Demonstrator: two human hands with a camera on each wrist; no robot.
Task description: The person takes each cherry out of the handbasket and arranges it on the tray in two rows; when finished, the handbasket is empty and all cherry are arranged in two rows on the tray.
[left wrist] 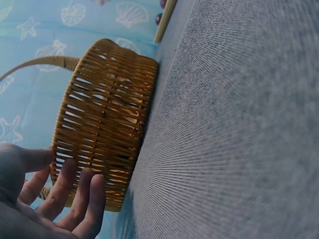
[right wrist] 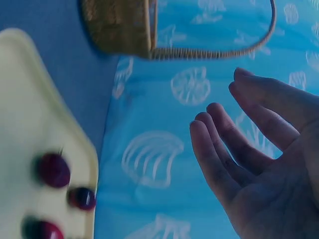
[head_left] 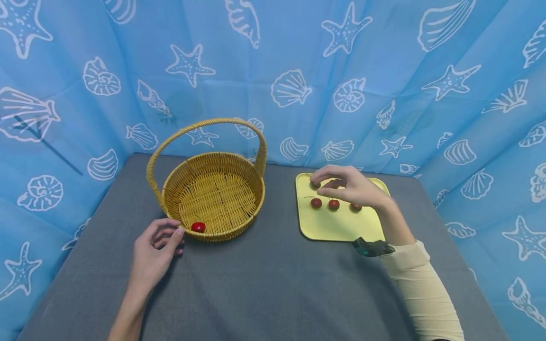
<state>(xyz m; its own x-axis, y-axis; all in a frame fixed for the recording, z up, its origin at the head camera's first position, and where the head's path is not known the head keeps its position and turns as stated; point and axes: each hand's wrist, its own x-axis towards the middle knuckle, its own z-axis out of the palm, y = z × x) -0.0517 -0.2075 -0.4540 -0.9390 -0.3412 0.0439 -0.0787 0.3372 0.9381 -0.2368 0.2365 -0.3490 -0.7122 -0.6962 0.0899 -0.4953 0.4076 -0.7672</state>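
A woven yellow-brown wicker basket (head_left: 217, 235) with a tall arched handle stands at the left of the table. One red cherry (head_left: 198, 227) lies inside, by the near left rim. At that rim my left hand (head_left: 155, 248) pinches the basket, and in the left wrist view its fingers (left wrist: 94, 194) lie along the outer wall. Over the yellow tray (head_left: 332, 229) hovers my right hand (head_left: 351, 187), fingers loosely bent and holding nothing. Several dark red cherries (head_left: 333, 204) are on the tray, some partly hidden by the hand.
A grey cloth (head_left: 256, 293) covers the table. Behind it and along both sides hangs a blue curtain (head_left: 256, 61) with white shells and starfish. Between basket and tray lies a strip of bare grey cloth.
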